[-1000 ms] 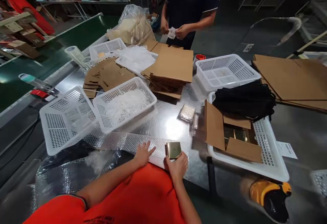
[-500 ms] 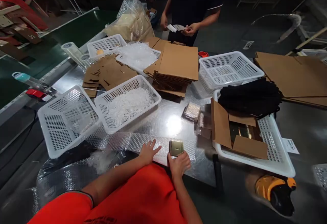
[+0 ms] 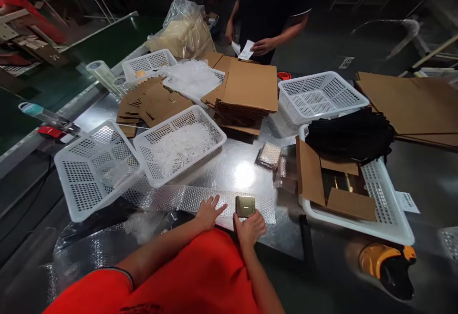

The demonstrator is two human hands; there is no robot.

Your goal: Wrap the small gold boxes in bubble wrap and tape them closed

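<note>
A strip of bubble wrap (image 3: pixel 171 198) lies along the front of the metal table. My left hand (image 3: pixel 209 212) rests on it with fingers spread, holding nothing. To its right, my right hand (image 3: pixel 251 227) grips the near edge of a small square gold-coloured metal piece (image 3: pixel 245 206) with a short slot-like mark in its middle. That piece is over the strip's right part; whether it touches the wrap I cannot tell. Several small bubble-wrapped packets (image 3: pixel 269 155) sit farther back to the right.
White baskets stand around: one with white shredded filler (image 3: pixel 183 149), one at left (image 3: pixel 77 180), one at back right (image 3: pixel 322 113). An open cardboard box (image 3: pixel 310 175) sits in another basket beside black cloth (image 3: pixel 350 135). Flat cardboard (image 3: pixel 250 85) is stacked behind. A co-worker (image 3: pixel 275 13) handles papers opposite.
The gold-coloured piece and my right hand have shifted very slightly left. My left hand stays spread on the wrap. Across the table, the co-worker's papers have been moved apart and turned.
</note>
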